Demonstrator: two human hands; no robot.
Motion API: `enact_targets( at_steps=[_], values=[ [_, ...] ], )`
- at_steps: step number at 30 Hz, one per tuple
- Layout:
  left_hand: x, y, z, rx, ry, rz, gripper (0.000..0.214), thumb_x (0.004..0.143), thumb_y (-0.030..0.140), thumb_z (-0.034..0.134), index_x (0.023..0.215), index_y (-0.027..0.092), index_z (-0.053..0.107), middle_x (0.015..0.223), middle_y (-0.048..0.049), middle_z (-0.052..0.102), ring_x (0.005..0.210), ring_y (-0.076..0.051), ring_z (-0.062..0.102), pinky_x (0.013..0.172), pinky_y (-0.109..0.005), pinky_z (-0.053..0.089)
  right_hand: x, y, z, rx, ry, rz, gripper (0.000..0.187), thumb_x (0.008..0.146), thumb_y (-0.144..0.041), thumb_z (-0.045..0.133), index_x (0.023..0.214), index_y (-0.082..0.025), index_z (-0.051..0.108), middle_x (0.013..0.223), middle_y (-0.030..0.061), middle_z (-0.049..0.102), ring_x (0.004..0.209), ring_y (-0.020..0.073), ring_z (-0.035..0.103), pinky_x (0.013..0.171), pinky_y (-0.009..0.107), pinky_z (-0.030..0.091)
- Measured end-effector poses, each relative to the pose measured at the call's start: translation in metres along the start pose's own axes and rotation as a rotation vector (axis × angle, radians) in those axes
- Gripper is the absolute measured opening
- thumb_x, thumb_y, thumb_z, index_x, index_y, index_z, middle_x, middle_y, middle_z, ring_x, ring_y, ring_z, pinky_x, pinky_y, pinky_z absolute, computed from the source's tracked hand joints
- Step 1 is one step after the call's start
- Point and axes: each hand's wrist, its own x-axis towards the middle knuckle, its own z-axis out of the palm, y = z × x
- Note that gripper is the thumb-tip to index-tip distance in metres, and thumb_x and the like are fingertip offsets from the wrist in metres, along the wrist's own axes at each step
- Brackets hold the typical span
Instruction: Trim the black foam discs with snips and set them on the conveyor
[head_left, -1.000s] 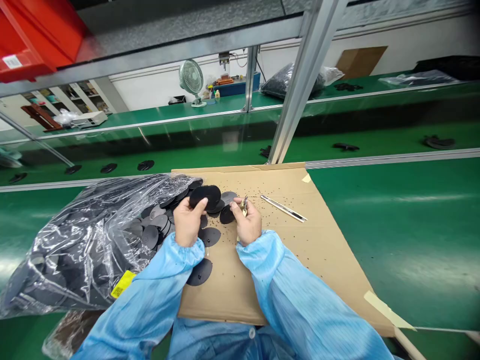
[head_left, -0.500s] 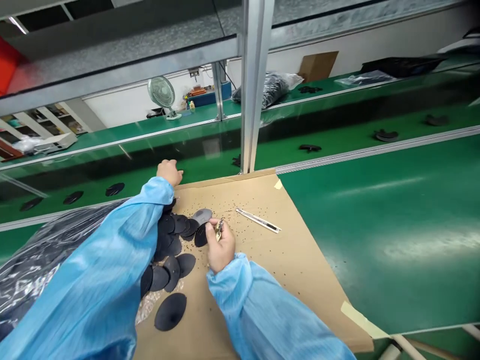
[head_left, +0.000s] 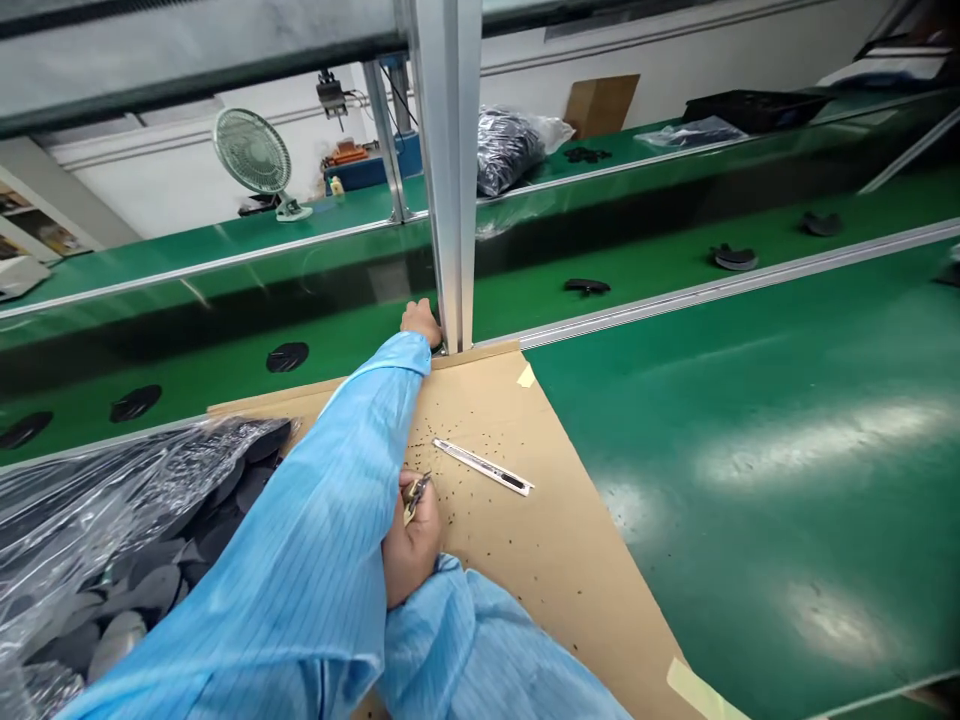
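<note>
My left hand (head_left: 420,322) is stretched far forward to the back edge of the cardboard sheet (head_left: 555,540), right beside the aluminium post (head_left: 448,170). Only its back shows, and the fingers are hidden. My right hand (head_left: 411,545) rests on the cardboard, partly behind my left sleeve, closed on a small metal nipper tool (head_left: 415,492). A clear plastic bag of black round discs (head_left: 90,530) lies at the left, under my left arm.
A slim metal knife (head_left: 484,467) lies on the cardboard among small black specks. Beyond the cardboard a green conveyor belt (head_left: 750,400) carries single black discs (head_left: 287,356) and other black parts (head_left: 586,286). A desk fan (head_left: 253,155) and another bag stand on the far bench.
My left arm has reached forward and to the right, from the disc pile to the base of the post; the disc it held a second ago is out of sight. My view has swung right.
</note>
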Motion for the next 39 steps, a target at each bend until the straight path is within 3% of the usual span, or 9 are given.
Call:
enact_targets(
  at_steps=[6,9,13,16,20,23,31,34,39],
  values=[
    [-0.026,-0.022,-0.032,-0.051,0.096,-0.012,0.037,0.053,0.025,0.087,0.076,0.014,0.060,0.089,-0.0099,0.060,0.101,-0.028,0.056,0.084,-0.035,0.044,0.000,-0.002,0.002,-0.031,-0.118,0.048,0.025,0.085,-0.042,0.054,0.092,-0.018,0.053,0.073,-0.0009,0.052,0.065,0.0149,0.053,0.063,0.028,0.043],
    [-0.059,-0.041,-0.060,-0.378,0.199,-0.080,0.035,0.053,0.025,0.086,0.071,0.016,0.057,0.077,-0.0045,0.060,0.082,-0.021,0.059,0.071,-0.031,0.047,-0.001,0.001,0.003,-0.018,-0.165,0.016,0.041,0.077,-0.040,0.061,0.109,-0.018,0.048,0.085,0.0015,0.051,0.078,0.0173,0.055,0.073,0.032,0.047],
    [-0.127,-0.067,-0.098,-1.005,0.176,-0.151,0.028,0.062,0.029,0.080,0.075,0.014,0.060,0.074,-0.0028,0.061,0.069,-0.014,0.057,0.059,-0.025,0.046,-0.001,0.004,0.002,-0.129,-0.258,-0.047,0.050,0.075,-0.040,0.060,0.118,-0.018,0.046,0.094,0.0054,0.052,0.086,0.0203,0.055,0.083,0.038,0.046],
    [-0.194,-0.086,-0.118,-1.255,0.162,-0.150,0.034,0.054,0.020,0.082,0.080,0.013,0.060,0.077,-0.0029,0.063,0.071,-0.014,0.060,0.061,-0.024,0.049,0.001,0.002,0.003,-0.179,-0.305,-0.116,0.043,0.079,-0.043,0.057,0.113,-0.017,0.049,0.089,0.0045,0.053,0.082,0.0196,0.055,0.083,0.038,0.046],
    [-0.281,-0.107,-0.118,-1.387,0.218,-0.204,0.047,0.048,0.016,0.084,0.087,0.016,0.058,0.077,-0.0003,0.064,0.067,-0.014,0.061,0.058,-0.025,0.052,0.000,-0.003,0.003,-0.124,-0.429,-0.207,0.041,0.082,-0.042,0.057,0.114,-0.018,0.049,0.091,0.0048,0.056,0.076,0.0168,0.056,0.076,0.034,0.049],
    [-0.320,-0.120,-0.102,-1.516,0.226,-0.238,0.043,0.050,0.018,0.084,0.086,0.015,0.060,0.074,-0.0008,0.065,0.066,-0.014,0.061,0.060,-0.027,0.054,-0.005,-0.001,0.002,-0.131,-0.551,-0.284,0.039,0.082,-0.038,0.059,0.115,-0.019,0.052,0.097,0.0069,0.059,0.079,0.0175,0.057,0.078,0.035,0.050],
    [-0.327,-0.145,-0.085,-1.599,0.470,-0.237,0.038,0.062,0.043,0.082,0.076,0.012,0.065,0.071,-0.0020,0.065,0.058,-0.009,0.056,0.048,-0.018,0.042,-0.004,0.006,0.000,-0.302,-0.662,-0.452,0.048,0.087,-0.036,0.057,0.131,-0.021,0.046,0.106,0.0094,0.061,0.093,0.0224,0.061,0.087,0.040,0.050],
    [-0.327,-0.150,-0.089,-1.629,0.443,-0.239,0.035,0.061,0.040,0.083,0.074,0.014,0.062,0.061,0.0027,0.058,0.048,-0.005,0.048,0.043,-0.018,0.035,-0.003,0.001,-0.001,-0.388,-0.689,-0.507,0.047,0.087,-0.033,0.056,0.131,-0.020,0.047,0.108,0.0106,0.061,0.096,0.0238,0.061,0.091,0.043,0.049],
    [-0.330,-0.148,-0.087,-1.788,0.253,-0.323,0.041,0.055,0.025,0.087,0.088,0.019,0.064,0.086,-0.0011,0.068,0.078,-0.014,0.064,0.062,-0.021,0.049,-0.007,-0.005,-0.002,-0.457,-0.738,-0.575,0.042,0.085,-0.030,0.055,0.126,-0.018,0.050,0.106,0.0110,0.064,0.098,0.0250,0.061,0.090,0.042,0.049]
  ],
)
